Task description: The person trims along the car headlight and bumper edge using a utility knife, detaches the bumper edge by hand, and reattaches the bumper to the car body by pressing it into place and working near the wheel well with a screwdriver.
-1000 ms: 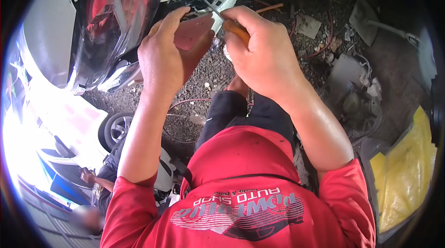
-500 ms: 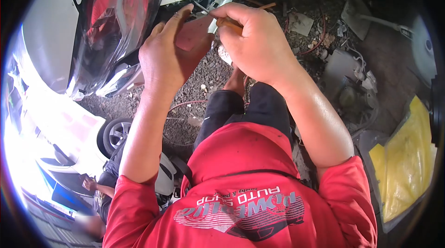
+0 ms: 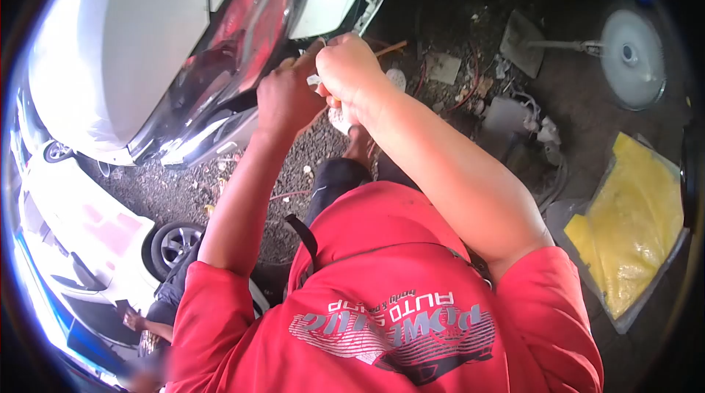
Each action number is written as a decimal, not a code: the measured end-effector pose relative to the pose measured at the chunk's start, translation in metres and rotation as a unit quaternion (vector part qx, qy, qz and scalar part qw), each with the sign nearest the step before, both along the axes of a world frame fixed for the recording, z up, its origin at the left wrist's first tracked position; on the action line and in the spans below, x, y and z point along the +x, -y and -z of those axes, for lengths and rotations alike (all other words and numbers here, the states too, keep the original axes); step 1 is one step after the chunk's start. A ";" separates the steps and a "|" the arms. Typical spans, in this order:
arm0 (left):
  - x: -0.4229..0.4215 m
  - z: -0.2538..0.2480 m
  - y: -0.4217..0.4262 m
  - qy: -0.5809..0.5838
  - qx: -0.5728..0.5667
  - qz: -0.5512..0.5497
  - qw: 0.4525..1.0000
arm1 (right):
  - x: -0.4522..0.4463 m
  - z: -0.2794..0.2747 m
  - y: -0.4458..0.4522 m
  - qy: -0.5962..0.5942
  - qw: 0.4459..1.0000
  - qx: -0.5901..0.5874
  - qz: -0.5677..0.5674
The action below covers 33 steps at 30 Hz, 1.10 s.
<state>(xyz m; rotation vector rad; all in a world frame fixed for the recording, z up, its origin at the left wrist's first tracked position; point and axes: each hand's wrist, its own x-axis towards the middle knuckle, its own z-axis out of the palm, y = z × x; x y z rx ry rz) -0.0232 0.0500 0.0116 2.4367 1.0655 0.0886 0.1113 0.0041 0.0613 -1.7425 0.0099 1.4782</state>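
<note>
My right hand [image 3: 349, 70] is closed around a screwdriver; its orange handle [image 3: 334, 102] shows below the fist, and the shaft is hidden now. Close beside it, my left hand [image 3: 285, 99] has bent fingers, with the index finger reaching toward the right fist. What the left fingers hold is hidden. Both hands are at the front corner of a white car [image 3: 147, 33], near its headlight [image 3: 253, 37]. A light metal bracket [image 3: 369, 12] sticks out just beyond them.
Gravel lies below, with a pinkish hose [image 3: 470, 92] and a white plastic reservoir [image 3: 507, 115]. On the right are a fan-like disc [image 3: 633, 59] and a yellow sheet [image 3: 631, 220]. Another white car [image 3: 88, 224] and a crouching person [image 3: 158, 323] are at left.
My right fist has moved left and closer to my left hand, covering the screwdriver shaft that showed before. The left fingers are more bent. The view has shifted, showing more of the car.
</note>
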 end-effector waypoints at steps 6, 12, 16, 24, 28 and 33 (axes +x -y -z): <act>-0.007 0.018 -0.015 -0.008 -0.031 0.036 0.999 | -0.028 0.010 -0.020 0.136 0.989 -0.033 -0.036; -0.005 0.012 -0.023 -0.035 -0.097 0.053 0.993 | -0.023 0.001 -0.041 0.167 0.971 -0.108 -0.133; -0.010 0.009 -0.018 0.047 -0.128 0.032 0.990 | -0.023 0.004 -0.051 0.199 0.948 -0.123 -0.216; -0.009 -0.007 -0.013 0.053 -0.182 -0.034 0.981 | -0.023 -0.007 -0.091 0.236 0.844 -0.188 -0.443; -0.009 -0.004 -0.013 0.074 -0.179 -0.032 0.981 | -0.015 -0.016 -0.086 0.177 0.915 -0.214 -0.294; -0.010 -0.001 -0.015 0.063 -0.182 -0.023 0.981 | -0.018 -0.007 -0.076 0.209 0.909 -0.190 -0.308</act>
